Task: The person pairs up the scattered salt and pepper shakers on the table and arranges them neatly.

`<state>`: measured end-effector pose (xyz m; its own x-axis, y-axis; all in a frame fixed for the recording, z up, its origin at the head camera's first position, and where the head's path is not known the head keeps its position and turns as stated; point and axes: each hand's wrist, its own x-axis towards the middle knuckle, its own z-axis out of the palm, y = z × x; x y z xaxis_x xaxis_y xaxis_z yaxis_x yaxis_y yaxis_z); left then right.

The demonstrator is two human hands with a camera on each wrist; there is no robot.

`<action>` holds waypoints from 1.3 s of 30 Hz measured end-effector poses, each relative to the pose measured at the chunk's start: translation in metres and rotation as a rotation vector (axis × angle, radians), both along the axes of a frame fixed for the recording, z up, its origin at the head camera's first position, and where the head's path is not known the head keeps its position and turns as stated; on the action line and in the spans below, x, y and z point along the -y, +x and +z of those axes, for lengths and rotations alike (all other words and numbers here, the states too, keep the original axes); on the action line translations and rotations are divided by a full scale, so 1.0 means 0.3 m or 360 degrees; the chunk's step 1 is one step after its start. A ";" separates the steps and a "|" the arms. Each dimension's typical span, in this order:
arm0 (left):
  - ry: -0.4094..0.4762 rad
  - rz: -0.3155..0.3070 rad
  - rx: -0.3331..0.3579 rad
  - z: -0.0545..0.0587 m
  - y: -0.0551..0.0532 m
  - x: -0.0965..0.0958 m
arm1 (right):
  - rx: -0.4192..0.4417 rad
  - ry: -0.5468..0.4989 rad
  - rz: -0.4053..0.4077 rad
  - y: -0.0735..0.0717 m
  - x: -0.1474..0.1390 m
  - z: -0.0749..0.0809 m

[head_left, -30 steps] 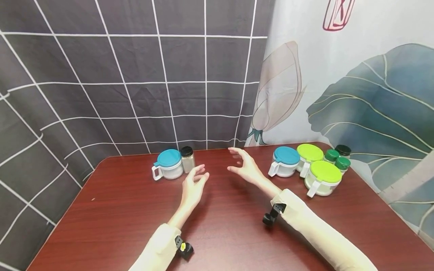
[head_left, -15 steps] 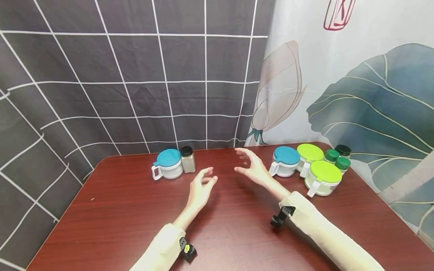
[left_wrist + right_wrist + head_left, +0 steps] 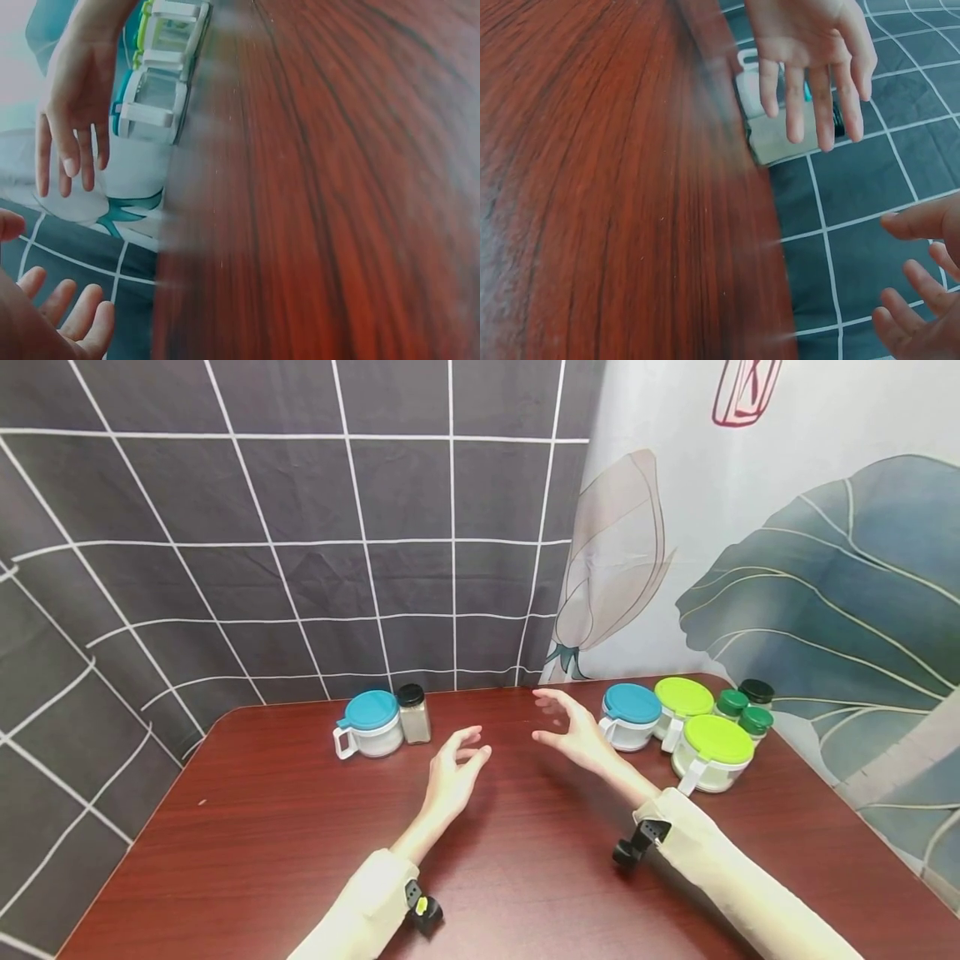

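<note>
My left hand (image 3: 452, 774) is held over the middle of the table with fingers loosely bent and nothing in them. Nearest to it, up and to the left, stand a square spice jar (image 3: 415, 720) with a black lid and a blue-lidded seasoning pot (image 3: 372, 727) with a white handle. My right hand (image 3: 579, 737), also holding nothing, hovers just left of a second blue-lidded seasoning pot (image 3: 630, 714), its fingers spread toward the left. In the left wrist view, the right hand (image 3: 79, 105) hangs with its fingers extended. The right wrist view shows the left hand (image 3: 814, 67) overlapping the spice jar (image 3: 780, 139).
Right of the right hand, two green-lidded seasoning pots (image 3: 718, 752) stand grouped with two small green-capped jars (image 3: 732, 702) and a black-capped jar (image 3: 757, 692). A dark checked curtain (image 3: 300, 568) and a floral one (image 3: 787, 543) hang behind the reddish-brown table (image 3: 247, 827).
Both hands have drifted to the right over the table, the right one coming closer to the blue-lidded pot on that side. The pots and jars stay where they were.
</note>
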<state>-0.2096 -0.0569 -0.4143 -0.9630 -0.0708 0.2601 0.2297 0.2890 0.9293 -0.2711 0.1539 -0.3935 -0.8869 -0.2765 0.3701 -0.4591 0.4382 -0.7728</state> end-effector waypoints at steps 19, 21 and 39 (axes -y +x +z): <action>0.0013 -0.0092 0.0032 -0.001 0.002 -0.077 | -0.0081 0.0138 -0.0028 0.018 -0.116 0.030; 0.0010 -0.0108 0.0033 -0.003 0.003 -0.084 | -0.0074 0.0148 -0.0050 0.022 -0.128 0.035; 0.0008 -0.0161 0.0042 0.005 0.007 -0.156 | -0.0139 0.0087 -0.0136 0.030 -0.228 0.070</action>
<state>-0.2074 -0.0101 -0.4127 -0.9718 0.0261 0.2343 0.2329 0.2612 0.9368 -0.2619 0.2221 -0.3726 -0.8730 -0.2232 0.4336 -0.4830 0.5191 -0.7052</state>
